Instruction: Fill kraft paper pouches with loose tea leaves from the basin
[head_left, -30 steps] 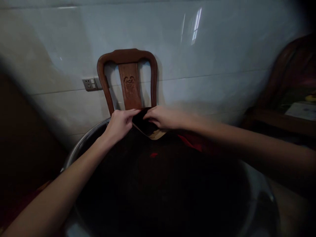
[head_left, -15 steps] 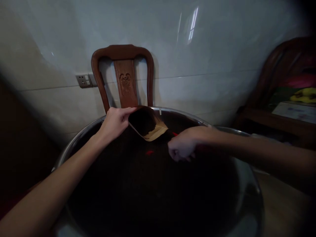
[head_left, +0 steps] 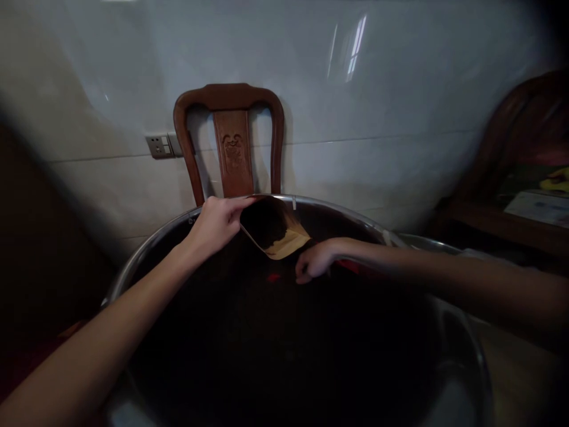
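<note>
Bag (head_left: pixel 291 242) btwn L hand (head_left: pixel 219 224), pinching it, & R hand (head_left: pixel 317 259), curled, hold unclear.

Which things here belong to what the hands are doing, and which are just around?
In use:
- brown pouch, mouth open in the left hand's grip
- right hand, near the pouch
- large metal-rimmed vessel

Just around:
- carved chair
- wall socket
</note>
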`<state>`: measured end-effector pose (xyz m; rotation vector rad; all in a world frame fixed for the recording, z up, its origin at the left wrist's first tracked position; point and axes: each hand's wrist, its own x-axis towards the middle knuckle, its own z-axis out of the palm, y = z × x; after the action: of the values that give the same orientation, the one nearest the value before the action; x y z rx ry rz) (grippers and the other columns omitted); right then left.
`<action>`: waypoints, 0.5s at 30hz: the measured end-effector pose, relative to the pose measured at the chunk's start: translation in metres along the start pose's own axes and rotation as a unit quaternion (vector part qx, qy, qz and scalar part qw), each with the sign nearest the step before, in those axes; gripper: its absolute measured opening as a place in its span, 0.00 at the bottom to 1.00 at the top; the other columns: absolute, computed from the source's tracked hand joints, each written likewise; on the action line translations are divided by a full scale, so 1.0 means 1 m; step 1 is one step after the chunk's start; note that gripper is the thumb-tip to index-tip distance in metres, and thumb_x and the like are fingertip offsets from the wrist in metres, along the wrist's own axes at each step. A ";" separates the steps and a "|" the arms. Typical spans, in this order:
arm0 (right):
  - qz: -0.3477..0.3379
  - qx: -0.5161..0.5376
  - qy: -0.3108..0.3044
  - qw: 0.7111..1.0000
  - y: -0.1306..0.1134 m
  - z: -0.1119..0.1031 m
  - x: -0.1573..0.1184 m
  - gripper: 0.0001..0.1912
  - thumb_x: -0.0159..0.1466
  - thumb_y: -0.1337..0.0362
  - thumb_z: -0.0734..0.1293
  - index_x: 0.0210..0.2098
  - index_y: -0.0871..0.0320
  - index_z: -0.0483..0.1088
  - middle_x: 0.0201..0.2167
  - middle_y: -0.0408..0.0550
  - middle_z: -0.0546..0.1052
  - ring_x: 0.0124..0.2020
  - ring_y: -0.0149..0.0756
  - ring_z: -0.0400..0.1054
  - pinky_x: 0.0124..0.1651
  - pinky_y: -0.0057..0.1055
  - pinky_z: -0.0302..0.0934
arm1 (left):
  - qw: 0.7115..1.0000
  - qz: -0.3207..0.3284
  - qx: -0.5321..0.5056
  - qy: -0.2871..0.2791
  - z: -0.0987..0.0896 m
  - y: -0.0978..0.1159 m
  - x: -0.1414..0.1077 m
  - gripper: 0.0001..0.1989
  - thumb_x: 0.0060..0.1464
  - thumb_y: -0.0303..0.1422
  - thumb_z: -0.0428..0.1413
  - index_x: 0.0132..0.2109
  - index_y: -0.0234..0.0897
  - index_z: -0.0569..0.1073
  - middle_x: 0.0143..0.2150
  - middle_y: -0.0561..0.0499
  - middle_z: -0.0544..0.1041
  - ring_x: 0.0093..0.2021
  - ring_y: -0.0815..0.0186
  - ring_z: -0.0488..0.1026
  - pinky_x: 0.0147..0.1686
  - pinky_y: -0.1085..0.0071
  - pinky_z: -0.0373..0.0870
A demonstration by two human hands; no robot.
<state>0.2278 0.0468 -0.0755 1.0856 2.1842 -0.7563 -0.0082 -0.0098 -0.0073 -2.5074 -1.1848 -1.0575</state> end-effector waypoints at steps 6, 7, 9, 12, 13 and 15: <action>-0.003 0.012 0.008 1.000 0.007 0.000 -0.007 0.20 0.61 0.53 0.61 0.49 0.54 0.71 0.47 0.50 0.72 0.43 0.42 0.68 0.40 0.36 0.65 | 1.000 0.009 0.001 0.003 0.001 0.001 0.000 0.21 0.53 0.18 0.48 0.51 0.35 0.74 0.45 0.45 0.78 0.41 0.61 0.78 0.39 0.68 0.72; -0.007 0.003 0.035 0.999 0.008 0.003 -0.006 0.21 0.61 0.54 0.61 0.51 0.54 0.69 0.49 0.50 0.71 0.46 0.43 0.67 0.44 0.38 0.63 | 1.000 0.006 0.004 0.000 0.001 0.002 0.000 0.21 0.53 0.18 0.48 0.52 0.36 0.74 0.45 0.45 0.78 0.40 0.61 0.78 0.39 0.68 0.72; -0.014 -0.015 0.065 0.998 0.007 0.011 -0.006 0.23 0.60 0.54 0.62 0.52 0.55 0.69 0.50 0.50 0.71 0.48 0.44 0.65 0.48 0.39 0.60 | 1.000 0.001 0.007 -0.001 0.001 0.003 0.000 0.21 0.54 0.19 0.48 0.52 0.37 0.74 0.45 0.46 0.78 0.40 0.61 0.78 0.39 0.68 0.72; -0.025 -0.030 0.033 0.999 0.001 0.018 -0.013 0.24 0.58 0.49 0.61 0.47 0.56 0.73 0.43 0.49 0.74 0.42 0.43 0.68 0.44 0.39 0.61 | 1.000 0.004 -0.002 -0.003 0.002 0.003 -0.001 0.20 0.55 0.19 0.48 0.52 0.39 0.74 0.46 0.48 0.78 0.41 0.62 0.78 0.39 0.68 0.72; -0.027 -0.029 0.006 0.999 -0.001 0.018 -0.017 0.24 0.58 0.47 0.61 0.44 0.57 0.74 0.40 0.48 0.75 0.38 0.41 0.69 0.41 0.37 0.62 | 1.000 0.005 -0.004 -0.003 0.002 0.003 -0.001 0.20 0.55 0.20 0.48 0.52 0.39 0.74 0.46 0.48 0.78 0.41 0.62 0.78 0.39 0.69 0.72; -0.026 0.002 -0.012 1.000 -0.001 0.019 -0.023 0.25 0.56 0.44 0.62 0.39 0.57 0.76 0.31 0.45 0.75 0.31 0.36 0.69 0.34 0.33 0.63 | 1.000 0.006 -0.007 -0.007 0.003 0.003 -0.001 0.20 0.56 0.20 0.48 0.52 0.39 0.74 0.45 0.48 0.79 0.41 0.62 0.78 0.39 0.69 0.72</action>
<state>0.2432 0.0215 -0.0715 1.0190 2.1996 -0.7924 -0.0051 -0.0110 -0.0093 -2.5333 -1.1685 -1.0512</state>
